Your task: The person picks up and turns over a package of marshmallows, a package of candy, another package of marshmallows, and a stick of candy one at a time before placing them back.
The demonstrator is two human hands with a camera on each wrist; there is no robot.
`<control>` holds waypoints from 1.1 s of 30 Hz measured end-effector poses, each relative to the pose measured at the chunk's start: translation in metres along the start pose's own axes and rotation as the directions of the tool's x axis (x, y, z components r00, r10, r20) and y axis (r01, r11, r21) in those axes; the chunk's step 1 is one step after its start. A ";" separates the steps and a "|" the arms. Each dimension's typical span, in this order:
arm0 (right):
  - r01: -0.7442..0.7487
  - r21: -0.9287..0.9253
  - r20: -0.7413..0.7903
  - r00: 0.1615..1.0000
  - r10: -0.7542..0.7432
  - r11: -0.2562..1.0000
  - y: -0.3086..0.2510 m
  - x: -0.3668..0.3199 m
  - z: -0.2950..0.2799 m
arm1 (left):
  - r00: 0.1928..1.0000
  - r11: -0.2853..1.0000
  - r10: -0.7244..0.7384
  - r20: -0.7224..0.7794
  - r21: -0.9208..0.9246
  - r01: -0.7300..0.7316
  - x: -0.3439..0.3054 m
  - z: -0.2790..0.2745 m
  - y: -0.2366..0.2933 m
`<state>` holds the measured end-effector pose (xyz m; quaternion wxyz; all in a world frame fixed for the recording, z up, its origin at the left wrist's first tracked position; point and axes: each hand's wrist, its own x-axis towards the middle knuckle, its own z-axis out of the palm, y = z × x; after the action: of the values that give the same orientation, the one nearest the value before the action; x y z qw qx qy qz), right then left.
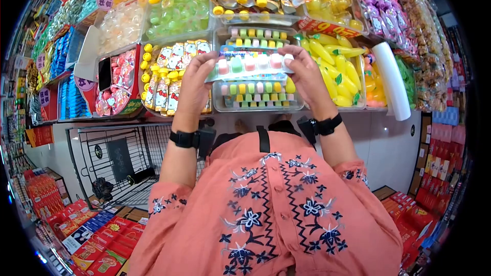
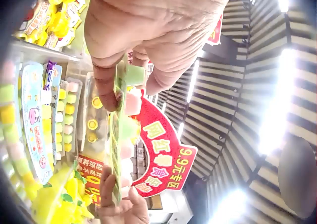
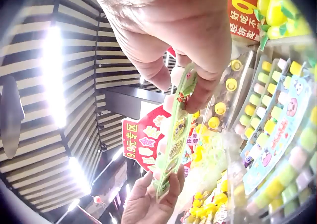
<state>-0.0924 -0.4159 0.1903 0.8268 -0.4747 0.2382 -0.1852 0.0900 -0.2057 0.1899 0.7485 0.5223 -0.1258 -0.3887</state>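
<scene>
The pack (image 1: 249, 65) spans from the left hand (image 1: 199, 74) to the right hand (image 1: 304, 71), blocking a straight drop into the middle of the bin (image 1: 255, 108). The bin's far and near ends lie open from above. Pouches (image 1: 176, 53) crowd the left, yellow fruit shapes (image 1: 335, 66) the right. Between pack and shirt (image 1: 276, 199), a hand could pass.

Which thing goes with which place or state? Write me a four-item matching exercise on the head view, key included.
1. Strip of pastel cups
2. Black wire cart
3. White roll
4. Shirt

A. Right of the yellow fruit-shaped items
B. Embroidered with flowers
C. Held by left hand and right hand
D. Lower left of the view

Pairs: 1-C, 2-D, 3-A, 4-B
</scene>
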 end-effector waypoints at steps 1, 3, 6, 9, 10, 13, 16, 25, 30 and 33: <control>0.034 -0.028 -0.012 0.999 -0.035 0.999 0.001 0.003 -0.004 | 1.000 0.997 -0.026 -0.002 0.071 0.026 0.008 -0.002 -0.004; 0.060 -0.093 -0.023 0.998 -0.062 0.994 0.006 0.011 -0.017 | 0.999 0.990 -0.020 0.025 0.138 0.017 0.022 0.002 -0.008; 0.102 -0.236 -0.038 0.993 -0.114 0.966 0.012 0.023 -0.036 | 0.997 0.932 0.023 0.074 0.360 -0.048 0.042 0.006 -0.015; 0.104 -0.464 -0.059 0.987 -0.147 0.880 0.020 0.027 -0.045 | 0.993 0.864 -0.010 0.118 0.501 -0.051 0.056 0.007 -0.025; 0.124 -0.535 -0.032 0.986 -0.167 0.836 0.026 0.028 -0.051 | 0.991 0.836 -0.025 0.133 0.547 -0.052 0.061 0.007 -0.031; 0.147 -0.687 0.015 0.982 -0.188 0.712 0.053 0.034 -0.069 | 0.983 0.790 -0.057 0.174 0.609 -0.062 0.073 -0.005 -0.057; 0.180 -0.810 0.041 0.967 -0.253 0.558 0.064 0.031 -0.076 | 0.975 0.678 -0.078 0.206 0.728 -0.099 0.083 -0.021 -0.077; 0.334 -0.899 0.227 0.908 -0.352 0.282 0.087 0.037 -0.086 | 0.931 0.311 0.056 0.360 0.880 -0.358 0.083 -0.023 -0.088; 0.300 -0.917 0.210 0.923 -0.322 0.262 0.096 0.037 -0.090 | 0.926 0.211 0.081 0.369 0.902 -0.378 0.078 -0.013 -0.089; 0.267 -0.928 0.199 0.945 -0.259 0.261 0.097 0.038 -0.089 | 0.933 0.136 0.016 0.358 0.924 -0.357 0.081 -0.010 -0.094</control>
<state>-0.1047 -0.4518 0.0589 0.3493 -0.9006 0.2158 -0.1429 0.1077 -0.2705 0.0851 0.2506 0.8032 -0.5087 -0.1821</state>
